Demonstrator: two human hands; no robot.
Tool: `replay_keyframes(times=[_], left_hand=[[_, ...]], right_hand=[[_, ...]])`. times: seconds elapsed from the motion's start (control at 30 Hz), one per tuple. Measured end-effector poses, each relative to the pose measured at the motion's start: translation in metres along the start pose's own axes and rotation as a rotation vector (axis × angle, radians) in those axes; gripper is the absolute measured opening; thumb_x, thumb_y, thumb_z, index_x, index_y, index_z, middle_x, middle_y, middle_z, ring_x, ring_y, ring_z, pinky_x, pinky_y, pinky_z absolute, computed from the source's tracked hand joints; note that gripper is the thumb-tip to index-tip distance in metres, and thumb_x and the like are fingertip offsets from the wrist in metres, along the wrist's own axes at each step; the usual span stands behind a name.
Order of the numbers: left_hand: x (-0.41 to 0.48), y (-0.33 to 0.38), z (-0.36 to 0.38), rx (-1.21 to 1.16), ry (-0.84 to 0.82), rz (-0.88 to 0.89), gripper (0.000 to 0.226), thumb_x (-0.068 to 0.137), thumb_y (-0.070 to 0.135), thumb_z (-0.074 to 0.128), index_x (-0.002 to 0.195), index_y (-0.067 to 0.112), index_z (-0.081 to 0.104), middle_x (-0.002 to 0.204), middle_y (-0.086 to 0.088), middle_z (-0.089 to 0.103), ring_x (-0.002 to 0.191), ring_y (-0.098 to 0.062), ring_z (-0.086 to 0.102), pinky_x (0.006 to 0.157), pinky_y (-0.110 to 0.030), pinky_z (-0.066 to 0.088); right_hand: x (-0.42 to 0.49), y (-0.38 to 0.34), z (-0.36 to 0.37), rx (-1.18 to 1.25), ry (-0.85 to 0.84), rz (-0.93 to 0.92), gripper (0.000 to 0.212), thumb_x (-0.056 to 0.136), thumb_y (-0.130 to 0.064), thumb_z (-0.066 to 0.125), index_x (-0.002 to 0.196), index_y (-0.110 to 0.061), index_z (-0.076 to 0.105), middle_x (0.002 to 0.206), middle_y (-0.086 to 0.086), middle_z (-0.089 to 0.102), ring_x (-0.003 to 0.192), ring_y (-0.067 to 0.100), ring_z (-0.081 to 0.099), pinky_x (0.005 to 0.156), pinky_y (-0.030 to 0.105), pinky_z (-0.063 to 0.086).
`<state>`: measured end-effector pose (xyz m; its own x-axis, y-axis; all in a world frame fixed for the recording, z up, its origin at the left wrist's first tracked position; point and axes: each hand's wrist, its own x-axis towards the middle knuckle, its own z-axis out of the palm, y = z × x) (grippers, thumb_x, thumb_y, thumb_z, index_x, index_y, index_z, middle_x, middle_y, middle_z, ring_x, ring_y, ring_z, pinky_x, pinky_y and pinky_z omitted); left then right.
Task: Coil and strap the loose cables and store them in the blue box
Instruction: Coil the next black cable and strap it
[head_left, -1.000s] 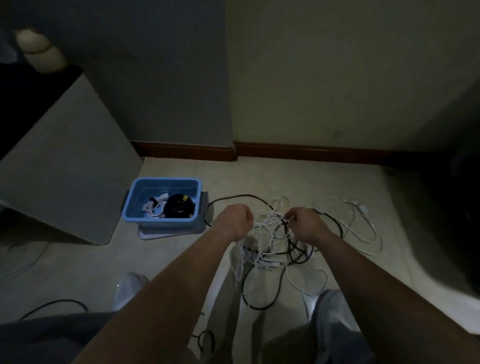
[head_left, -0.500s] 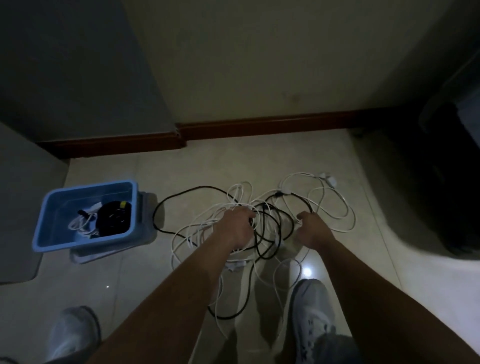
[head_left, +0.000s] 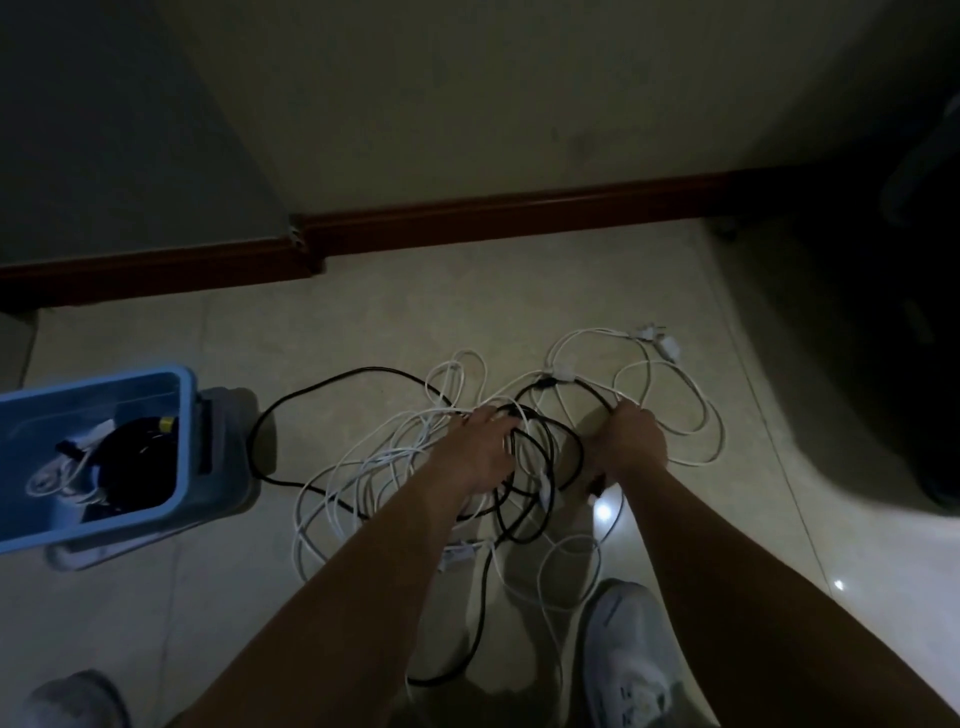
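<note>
A tangle of white cables (head_left: 374, 462) and black cables (head_left: 311, 389) lies spread on the tiled floor. My left hand (head_left: 480, 447) reaches into the middle of the tangle, fingers curled among black and white strands. My right hand (head_left: 631, 441) grips a black cable on the tangle's right side. A white plug (head_left: 660, 340) lies at the far right end of a white loop. The blue box (head_left: 182, 441) stands at the left and holds a black coiled cable (head_left: 132, 462) and a white cable bundle (head_left: 57, 478).
A dark wooden skirting board (head_left: 467, 218) runs along the wall behind. My right shoe (head_left: 631, 654) is near the bottom, my left shoe (head_left: 72, 701) at the lower left. A dark object (head_left: 909, 312) stands at the right.
The view has swung down and right, so the box sits further left. Both hands have lowered the lifted tangle onto the floor, and the cables lie more spread out.
</note>
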<state>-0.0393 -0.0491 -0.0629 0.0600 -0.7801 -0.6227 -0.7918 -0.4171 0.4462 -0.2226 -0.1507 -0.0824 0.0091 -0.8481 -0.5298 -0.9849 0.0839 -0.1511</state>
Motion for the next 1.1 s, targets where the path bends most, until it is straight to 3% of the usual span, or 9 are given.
replay_keyframes(times=[0.2, 0.33, 0.43, 0.53, 0.63, 0.73, 0.83, 0.97, 1.1], left_hand=[[-0.007, 0.0, -0.004, -0.023, 0.056, 0.047, 0.054, 0.097, 0.027, 0.056, 0.149, 0.025, 0.043, 0.155, -0.007, 0.037, 0.142, -0.028, 0.034, 0.118, -0.034, 0.021], [-0.024, 0.015, -0.016, -0.135, 0.241, 0.073, 0.039, 0.097, 0.027, 0.055, 0.136, 0.023, 0.058, 0.14, -0.006, 0.055, 0.128, -0.026, 0.049, 0.11, -0.033, 0.034], [-0.047, 0.038, -0.037, -0.441, 0.267, 0.034, 0.028, 0.1, 0.034, 0.055, 0.121, 0.02, 0.067, 0.124, -0.006, 0.068, 0.115, -0.024, 0.062, 0.099, -0.034, 0.048], [-0.073, 0.063, -0.065, -0.784, 0.226, 0.055, 0.025, 0.104, 0.024, 0.046, 0.1, 0.011, 0.067, 0.097, -0.014, 0.074, 0.097, -0.033, 0.07, 0.093, -0.044, 0.054], [-0.111, 0.079, -0.1, -0.989, 0.176, 0.067, 0.032, 0.108, 0.021, 0.039, 0.089, 0.005, 0.06, 0.066, -0.012, 0.069, 0.059, -0.024, 0.066, 0.068, -0.036, 0.056], [-0.156, 0.083, -0.134, -0.994, 0.162, 0.005, 0.033, 0.108, 0.012, 0.034, 0.086, 0.005, 0.057, 0.061, -0.007, 0.061, 0.045, -0.014, 0.055, 0.047, -0.02, 0.044], [-0.205, 0.078, -0.167, -1.055, 0.129, -0.085, 0.019, 0.102, 0.003, 0.039, 0.097, 0.0, 0.057, 0.059, -0.004, 0.043, 0.045, -0.014, 0.034, 0.045, -0.023, 0.031], [-0.266, 0.073, -0.195, -1.029, 0.083, -0.115, 0.03, 0.104, 0.024, 0.036, 0.103, 0.003, 0.058, 0.055, 0.005, 0.025, 0.041, -0.009, 0.018, 0.046, -0.025, 0.02], [-0.323, 0.066, -0.213, -1.03, 0.21, -0.092, 0.065, 0.101, 0.062, 0.035, 0.09, 0.007, 0.067, 0.051, 0.007, 0.026, 0.041, -0.01, 0.019, 0.042, -0.02, 0.018]], right_hand=[[-0.001, -0.002, -0.005, 0.27, 0.003, 0.021, 0.039, 0.087, -0.026, 0.069, 0.117, -0.005, 0.053, 0.107, 0.017, 0.064, 0.107, 0.036, 0.063, 0.076, 0.032, 0.042], [-0.022, -0.018, -0.027, 1.025, -0.102, 0.053, 0.023, 0.089, -0.007, 0.063, 0.105, -0.018, 0.051, 0.077, 0.016, 0.059, 0.053, 0.023, 0.058, 0.049, 0.027, 0.042], [-0.046, -0.036, -0.062, 1.324, -0.288, -0.078, 0.028, 0.087, 0.007, 0.063, 0.106, -0.013, 0.062, 0.069, 0.015, 0.061, 0.05, 0.019, 0.058, 0.048, 0.028, 0.048], [-0.077, -0.062, -0.097, 1.292, -0.43, -0.275, 0.006, 0.089, -0.005, 0.07, 0.093, -0.006, 0.074, 0.074, 0.014, 0.067, 0.062, 0.019, 0.067, 0.06, 0.027, 0.059], [-0.108, -0.089, -0.131, 1.239, -0.432, -0.342, 0.015, 0.092, -0.004, 0.06, 0.095, -0.003, 0.075, 0.075, 0.012, 0.069, 0.065, 0.022, 0.066, 0.059, 0.029, 0.058], [-0.138, -0.106, -0.159, 1.1, -0.432, -0.463, 0.023, 0.09, 0.004, 0.053, 0.101, -0.001, 0.072, 0.072, 0.013, 0.068, 0.065, 0.02, 0.066, 0.062, 0.03, 0.058], [-0.175, -0.115, -0.18, 0.951, -0.463, -0.635, 0.017, 0.093, 0.002, 0.061, 0.106, -0.005, 0.069, 0.078, 0.007, 0.074, 0.074, 0.015, 0.07, 0.071, 0.028, 0.059], [-0.224, -0.132, -0.205, 0.827, -0.449, -0.773, 0.013, 0.091, -0.002, 0.066, 0.102, -0.008, 0.072, 0.081, 0.004, 0.075, 0.067, 0.01, 0.066, 0.064, 0.025, 0.054], [-0.272, -0.162, -0.228, 0.424, -0.165, -0.991, 0.008, 0.089, -0.021, 0.073, 0.082, -0.023, 0.075, 0.064, -0.003, 0.063, 0.056, 0.008, 0.05, 0.059, 0.027, 0.04]])
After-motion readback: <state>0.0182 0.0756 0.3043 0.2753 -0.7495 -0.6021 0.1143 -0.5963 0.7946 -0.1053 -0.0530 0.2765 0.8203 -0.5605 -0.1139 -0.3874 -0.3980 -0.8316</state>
